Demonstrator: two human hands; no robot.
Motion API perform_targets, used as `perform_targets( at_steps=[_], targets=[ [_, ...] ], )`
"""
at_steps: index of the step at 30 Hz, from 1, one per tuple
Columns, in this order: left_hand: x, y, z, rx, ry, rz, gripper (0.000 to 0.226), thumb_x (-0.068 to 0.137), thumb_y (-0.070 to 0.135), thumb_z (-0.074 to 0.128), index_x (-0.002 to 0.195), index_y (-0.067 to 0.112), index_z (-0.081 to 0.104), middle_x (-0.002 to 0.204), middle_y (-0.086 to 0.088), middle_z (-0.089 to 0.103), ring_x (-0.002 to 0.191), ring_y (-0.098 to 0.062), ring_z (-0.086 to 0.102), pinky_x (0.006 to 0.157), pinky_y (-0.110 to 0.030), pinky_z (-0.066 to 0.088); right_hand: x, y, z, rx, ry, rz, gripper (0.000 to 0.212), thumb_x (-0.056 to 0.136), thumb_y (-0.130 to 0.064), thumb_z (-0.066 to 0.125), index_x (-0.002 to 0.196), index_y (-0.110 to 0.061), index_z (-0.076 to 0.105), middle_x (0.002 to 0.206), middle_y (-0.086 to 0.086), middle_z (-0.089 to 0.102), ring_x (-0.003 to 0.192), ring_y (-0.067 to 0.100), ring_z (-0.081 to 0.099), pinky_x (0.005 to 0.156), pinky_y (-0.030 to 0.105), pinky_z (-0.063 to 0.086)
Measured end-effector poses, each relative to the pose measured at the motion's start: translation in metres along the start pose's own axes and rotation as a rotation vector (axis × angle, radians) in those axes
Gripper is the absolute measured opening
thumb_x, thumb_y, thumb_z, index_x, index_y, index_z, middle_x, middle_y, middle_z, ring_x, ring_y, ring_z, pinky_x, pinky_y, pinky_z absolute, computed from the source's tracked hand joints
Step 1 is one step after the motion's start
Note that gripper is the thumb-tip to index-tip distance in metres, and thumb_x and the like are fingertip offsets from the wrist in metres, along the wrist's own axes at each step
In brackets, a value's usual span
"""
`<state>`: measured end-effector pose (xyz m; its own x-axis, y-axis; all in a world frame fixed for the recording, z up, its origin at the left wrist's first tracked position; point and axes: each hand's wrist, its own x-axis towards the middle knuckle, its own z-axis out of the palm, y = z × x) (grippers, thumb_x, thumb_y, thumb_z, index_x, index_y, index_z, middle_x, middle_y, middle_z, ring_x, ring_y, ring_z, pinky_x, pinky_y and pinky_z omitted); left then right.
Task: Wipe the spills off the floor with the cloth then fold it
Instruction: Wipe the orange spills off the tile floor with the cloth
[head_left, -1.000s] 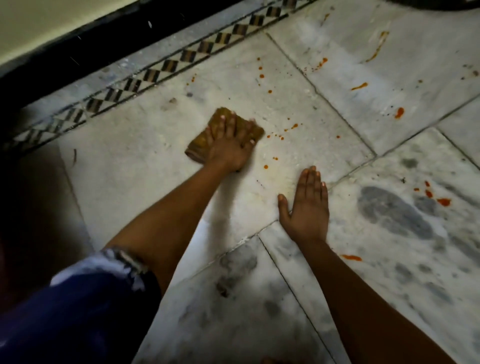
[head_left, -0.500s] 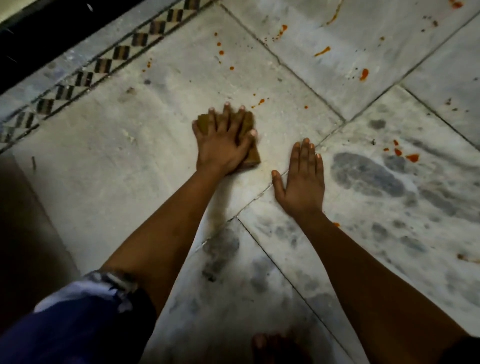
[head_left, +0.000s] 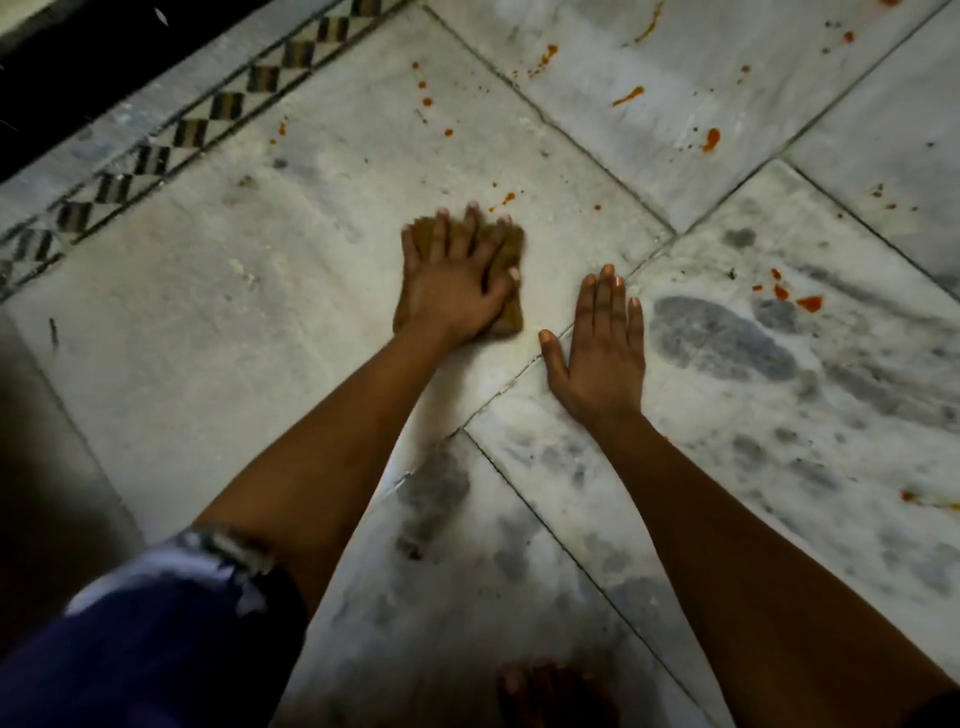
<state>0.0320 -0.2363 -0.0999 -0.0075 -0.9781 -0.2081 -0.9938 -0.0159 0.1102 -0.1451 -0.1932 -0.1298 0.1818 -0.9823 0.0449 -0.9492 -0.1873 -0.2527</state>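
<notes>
Left hand (head_left: 451, 299) has dragged the cloth (head_left: 508, 319) nearer the right hand (head_left: 597, 358).

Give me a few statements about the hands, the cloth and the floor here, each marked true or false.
1. The left hand presses flat on the brown cloth. True.
2. The right hand holds a second cloth. False: it lies flat on the bare floor, holding nothing.
3. The floor is wiped clean. False: orange-red spills dot the tiles beyond the cloth and to the right.
4. A checkered border runs across the upper left. True.
</notes>
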Motion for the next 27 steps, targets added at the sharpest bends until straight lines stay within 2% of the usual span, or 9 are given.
perform_targets(
  at_steps=[3, 9, 11, 15, 18, 20, 21, 24, 27],
  targets=[
    [-0.035, -0.011, 0.013, 0.005, 0.070, 0.098, 0.060, 0.090, 0.056, 0.015, 0.148, 0.040, 0.013, 0.160, 0.001, 0.009, 0.146, -0.029, 0.005, 0.111, -0.059, -0.003, 0.007, 0.015, -0.004, -0.036, 0.016, 0.064, 0.076, 0.091, -0.051, 0.018, 0.148, 0.000, 0.014, 0.156, 0.020, 0.010, 0.145, 0.029, 0.008, 0.117, 0.040, 0.001],
    [0.023, -0.031, -0.001, -0.090, 0.075, -0.219, 0.052, 0.098, 0.045, 0.023, 0.149, 0.038, 0.010, 0.160, -0.002, 0.006, 0.146, -0.030, 0.000, 0.111, -0.061, -0.006, 0.010, 0.023, 0.000, -0.019, -0.005, 0.065, 0.075, 0.092, -0.050, 0.021, 0.149, -0.002, 0.014, 0.156, 0.018, 0.012, 0.145, 0.027, 0.010, 0.118, 0.039, 0.005],
    [0.058, -0.020, -0.012, -0.103, 0.065, -0.229, 0.053, 0.098, 0.044, 0.022, 0.149, 0.036, 0.010, 0.160, -0.003, 0.006, 0.146, -0.030, -0.001, 0.110, -0.062, -0.008, 0.011, 0.023, 0.000, -0.021, -0.005, 0.062, 0.074, 0.092, -0.049, 0.024, 0.149, -0.002, 0.016, 0.156, 0.017, 0.014, 0.145, 0.027, 0.012, 0.118, 0.039, 0.007],
    [0.079, 0.019, -0.014, -0.020, 0.041, -0.057, 0.054, 0.097, 0.044, 0.020, 0.150, 0.034, 0.013, 0.160, -0.002, 0.009, 0.146, -0.027, 0.003, 0.112, -0.059, -0.009, 0.011, 0.022, -0.001, -0.018, 0.006, 0.071, 0.074, 0.091, -0.049, 0.026, 0.148, -0.003, 0.018, 0.156, 0.016, 0.015, 0.145, 0.026, 0.013, 0.118, 0.038, 0.007],
    [0.040, 0.019, -0.004, 0.036, 0.072, 0.172, 0.062, 0.088, 0.054, 0.013, 0.148, 0.036, 0.020, 0.158, -0.001, 0.019, 0.145, -0.028, 0.013, 0.111, -0.056, -0.010, 0.012, 0.021, -0.003, -0.011, 0.002, 0.076, 0.074, 0.091, -0.049, 0.027, 0.148, -0.002, 0.020, 0.155, 0.017, 0.018, 0.144, 0.027, 0.016, 0.117, 0.038, 0.008],
    [0.008, -0.001, 0.003, 0.042, 0.074, 0.260, 0.060, 0.088, 0.054, 0.019, 0.146, 0.037, 0.027, 0.156, 0.001, 0.024, 0.144, -0.028, 0.019, 0.111, -0.056, -0.006, 0.011, 0.021, -0.004, -0.012, 0.005, 0.076, 0.073, 0.091, -0.048, 0.027, 0.147, -0.001, 0.021, 0.155, 0.017, 0.019, 0.144, 0.027, 0.017, 0.117, 0.038, 0.007],
    [-0.001, -0.013, 0.004, 0.047, 0.075, 0.228, 0.058, 0.089, 0.052, 0.022, 0.145, 0.038, 0.029, 0.155, 0.002, 0.026, 0.143, -0.028, 0.020, 0.111, -0.058, -0.003, 0.012, 0.021, -0.003, -0.012, 0.001, 0.077, 0.074, 0.091, -0.048, 0.027, 0.147, -0.001, 0.021, 0.155, 0.017, 0.018, 0.144, 0.027, 0.016, 0.117, 0.038, 0.007],
    [0.017, -0.034, -0.004, 0.019, 0.065, -0.046, 0.054, 0.092, 0.049, 0.022, 0.146, 0.041, 0.022, 0.158, 0.001, 0.019, 0.144, -0.029, 0.015, 0.109, -0.063, 0.003, 0.012, 0.021, -0.002, -0.023, -0.003, 0.082, 0.074, 0.091, -0.049, 0.027, 0.148, -0.002, 0.018, 0.156, 0.017, 0.016, 0.144, 0.026, 0.014, 0.117, 0.037, 0.005],
    [0.073, -0.014, -0.020, -0.072, 0.032, -0.189, 0.051, 0.098, 0.047, 0.025, 0.148, 0.041, 0.014, 0.160, 0.001, 0.009, 0.145, -0.031, 0.005, 0.109, -0.066, 0.001, 0.012, 0.021, -0.002, -0.014, -0.001, 0.082, 0.075, 0.091, -0.049, 0.027, 0.148, -0.002, 0.017, 0.156, 0.017, 0.016, 0.144, 0.026, 0.014, 0.117, 0.037, 0.005]
  ],
)
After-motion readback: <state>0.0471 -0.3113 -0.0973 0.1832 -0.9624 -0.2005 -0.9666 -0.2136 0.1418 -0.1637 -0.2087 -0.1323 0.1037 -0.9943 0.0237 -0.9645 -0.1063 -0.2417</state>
